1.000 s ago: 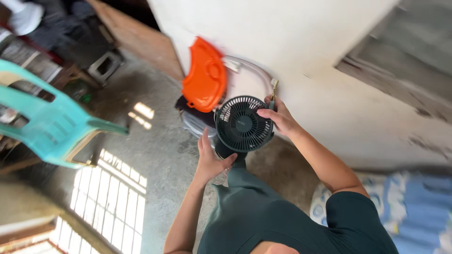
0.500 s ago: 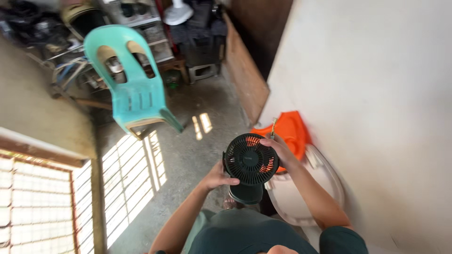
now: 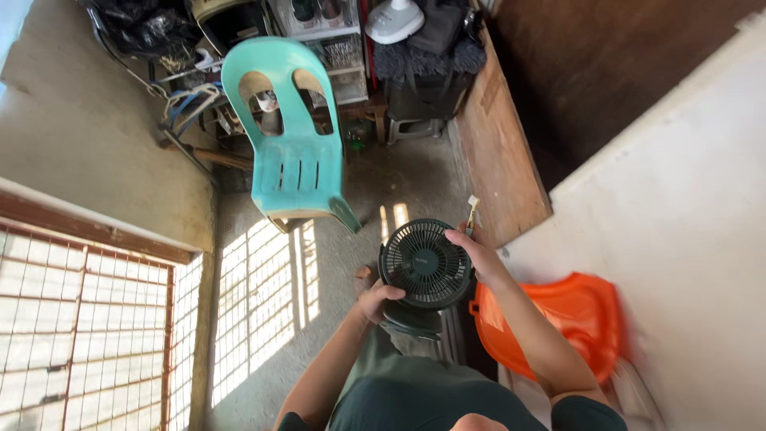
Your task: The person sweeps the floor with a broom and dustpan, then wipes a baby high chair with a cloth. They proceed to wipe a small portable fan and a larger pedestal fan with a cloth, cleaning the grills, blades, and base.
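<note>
I wear a dark green short-sleeved top, plain, with no print on it; its sleeves end high on my upper arms, near the bottom edge. Both forearms are bare, and my left hand (image 3: pixel 373 299) and right hand (image 3: pixel 476 255) carry no glove, ring or watch

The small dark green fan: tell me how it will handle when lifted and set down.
The fan is probably light: the left hand and right hand carry it with loose fingers. Its slatted round grille looks rigid but could flex or crack if squeezed. The wide head above a smaller base suggests it may tip when set down carelessly.
</note>
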